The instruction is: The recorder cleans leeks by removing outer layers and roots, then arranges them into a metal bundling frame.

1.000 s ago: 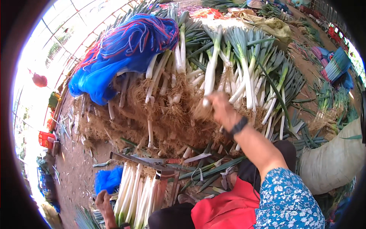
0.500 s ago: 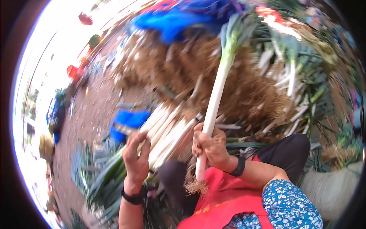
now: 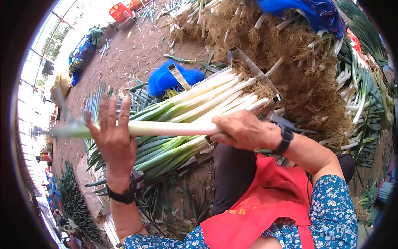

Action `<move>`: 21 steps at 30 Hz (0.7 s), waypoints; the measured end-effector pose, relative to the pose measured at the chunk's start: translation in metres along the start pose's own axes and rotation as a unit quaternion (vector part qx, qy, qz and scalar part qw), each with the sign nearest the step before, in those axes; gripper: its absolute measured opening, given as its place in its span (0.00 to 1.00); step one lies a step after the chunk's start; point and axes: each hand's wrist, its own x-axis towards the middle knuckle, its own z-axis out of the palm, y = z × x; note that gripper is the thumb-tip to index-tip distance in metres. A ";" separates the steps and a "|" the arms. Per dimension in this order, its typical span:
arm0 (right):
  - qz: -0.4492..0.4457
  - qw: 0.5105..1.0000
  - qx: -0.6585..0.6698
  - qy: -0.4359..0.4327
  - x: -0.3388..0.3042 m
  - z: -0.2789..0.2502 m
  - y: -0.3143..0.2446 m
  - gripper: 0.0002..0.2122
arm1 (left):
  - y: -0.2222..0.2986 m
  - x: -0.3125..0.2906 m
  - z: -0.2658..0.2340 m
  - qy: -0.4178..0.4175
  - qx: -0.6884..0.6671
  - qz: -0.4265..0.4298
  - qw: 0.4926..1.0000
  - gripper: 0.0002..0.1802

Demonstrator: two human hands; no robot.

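Note:
My right hand [image 3: 242,129] is closed around the root end of a long leek [image 3: 170,128], held level across the front of me. Toward its leafy end my left hand [image 3: 114,135] has its fingers stretched out and apart, overlapping the stalk. Whether that palm presses on it I cannot tell. The leaf tips at the left are blurred. Beneath the held leek, a bundle of leeks [image 3: 199,104] lies in a metal frame [image 3: 253,66] with upright posts, white ends to the right and green leaves to the left.
A big heap of rooted leeks [image 3: 302,79] fills the upper right, partly under blue netting [image 3: 304,10]. Another piece of blue netting [image 3: 163,79] lies beside the frame. Dark green leaves [image 3: 74,199] are piled at lower left. A blue crate [image 3: 83,52] stands farther off.
The held leek has swung from nearly upright to level, its leafy end now at the left. My left hand has come up to the leek with fingers spread. The view has shifted.

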 end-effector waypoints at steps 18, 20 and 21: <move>0.238 0.954 -0.124 -0.132 0.022 0.077 0.210 0.03 | 0.069 -0.067 0.228 -0.174 -0.374 0.009 0.911 0.28; 0.284 0.947 -0.086 -0.124 0.029 0.091 0.211 0.12 | 0.069 -0.064 0.240 -0.204 -0.343 0.028 0.916 0.30; 0.308 0.935 -0.114 -0.133 0.034 0.103 0.217 0.12 | 0.070 -0.060 0.238 -0.220 -0.323 0.047 0.919 0.30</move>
